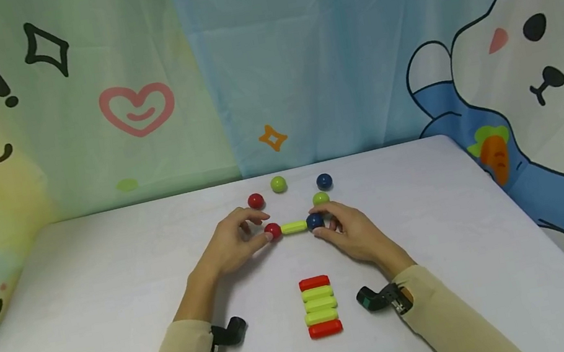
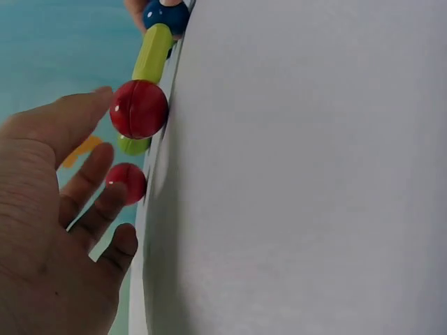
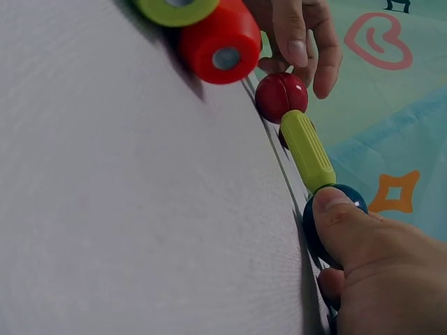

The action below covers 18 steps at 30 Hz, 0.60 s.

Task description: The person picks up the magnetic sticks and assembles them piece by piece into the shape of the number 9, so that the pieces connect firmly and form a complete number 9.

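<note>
A yellow-green rod joins a red ball on its left to a dark blue ball on its right. My right hand pinches the blue ball, with the thumb on its near side. Beside the red ball, my left hand has its fingers spread. Its thumb tip is close to the ball in the left wrist view; whether it touches, I cannot tell.
Behind the hands lie another red ball, a green ball, a second green ball and another blue ball. Red and yellow-green rods lie in a column nearer me on the white table.
</note>
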Available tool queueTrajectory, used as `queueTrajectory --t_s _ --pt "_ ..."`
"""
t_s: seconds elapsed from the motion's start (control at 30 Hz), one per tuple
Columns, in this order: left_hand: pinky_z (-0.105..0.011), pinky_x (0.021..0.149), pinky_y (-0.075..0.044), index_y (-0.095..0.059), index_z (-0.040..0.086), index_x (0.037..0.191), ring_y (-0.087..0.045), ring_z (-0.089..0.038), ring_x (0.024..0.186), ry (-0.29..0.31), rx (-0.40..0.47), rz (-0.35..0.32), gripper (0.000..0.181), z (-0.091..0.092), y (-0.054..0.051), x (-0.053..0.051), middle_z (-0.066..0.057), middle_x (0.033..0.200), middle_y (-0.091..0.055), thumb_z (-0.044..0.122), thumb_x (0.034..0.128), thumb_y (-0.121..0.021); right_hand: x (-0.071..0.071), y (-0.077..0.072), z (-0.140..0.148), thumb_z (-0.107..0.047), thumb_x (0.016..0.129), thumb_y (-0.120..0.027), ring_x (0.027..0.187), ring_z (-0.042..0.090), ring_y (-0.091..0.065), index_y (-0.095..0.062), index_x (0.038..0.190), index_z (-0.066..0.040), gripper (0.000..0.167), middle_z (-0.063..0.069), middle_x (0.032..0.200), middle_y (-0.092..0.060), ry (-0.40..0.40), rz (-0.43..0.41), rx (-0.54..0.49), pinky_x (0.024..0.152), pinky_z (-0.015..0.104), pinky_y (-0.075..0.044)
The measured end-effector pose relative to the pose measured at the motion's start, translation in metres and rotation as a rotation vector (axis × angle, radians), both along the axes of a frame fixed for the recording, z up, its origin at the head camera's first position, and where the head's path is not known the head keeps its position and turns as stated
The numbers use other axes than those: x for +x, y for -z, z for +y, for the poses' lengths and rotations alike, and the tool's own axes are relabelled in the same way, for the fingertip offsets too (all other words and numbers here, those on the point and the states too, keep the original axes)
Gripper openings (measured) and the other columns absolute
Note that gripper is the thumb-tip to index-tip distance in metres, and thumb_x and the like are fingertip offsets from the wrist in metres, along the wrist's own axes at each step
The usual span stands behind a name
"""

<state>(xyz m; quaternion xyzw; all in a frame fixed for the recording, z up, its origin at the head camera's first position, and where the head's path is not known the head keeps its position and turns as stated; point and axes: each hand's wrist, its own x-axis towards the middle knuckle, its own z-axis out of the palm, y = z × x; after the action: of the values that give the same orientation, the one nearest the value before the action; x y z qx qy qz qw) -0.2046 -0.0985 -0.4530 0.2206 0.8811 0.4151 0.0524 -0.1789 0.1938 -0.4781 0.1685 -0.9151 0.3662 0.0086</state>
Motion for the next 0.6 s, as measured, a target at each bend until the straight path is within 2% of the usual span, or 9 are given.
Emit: queueTrajectory --t_s 0.1,0.3,0.6 --pt "-0.036 0.079 -0.050 -0.071 0.019 0.121 -0.057 -0.021 0.094 0.000 0.023 0.001 0.031 -0.001 -0.002 0.003 -0.002 0.109 -0.066 0.021 0.0906 -0.077 0.000 0.000 0.001 -0.031 0.099 -0.070 0.084 0.015 -0.053 -0.059 0.138 -0.020 0.042 0.000 0.099 -0.060 0.007 -0.005 0.007 0.072 0.031 -0.045" --pt "-0.032 0.073 -0.051 -0.072 0.019 0.117 -0.059 -0.019 0.085 0.020 0.053 -0.036 0.027 -0.002 -0.004 0.011 0.003 0.097 -0.067 0.021 0.0901 -0.079 0.000 0.001 0.002 -0.030 0.099 -0.071 0.084 0.016 -0.053 -0.059 0.138 -0.021 0.042 0.000 0.099 -0.060 0.015 -0.021 -0.002 0.073 0.030 -0.045" --pt "-0.027 0.075 -0.052 -0.072 0.015 0.115 -0.060 -0.016 0.081 0.169 0.006 -0.065 0.026 0.003 -0.004 0.026 0.008 0.093 -0.067 0.020 0.0898 -0.080 0.000 0.002 0.000 -0.029 0.098 -0.072 0.083 0.015 -0.052 -0.060 0.138 -0.020 0.043 0.001 0.098 -0.060 0.010 -0.008 -0.017 0.072 0.030 -0.044"
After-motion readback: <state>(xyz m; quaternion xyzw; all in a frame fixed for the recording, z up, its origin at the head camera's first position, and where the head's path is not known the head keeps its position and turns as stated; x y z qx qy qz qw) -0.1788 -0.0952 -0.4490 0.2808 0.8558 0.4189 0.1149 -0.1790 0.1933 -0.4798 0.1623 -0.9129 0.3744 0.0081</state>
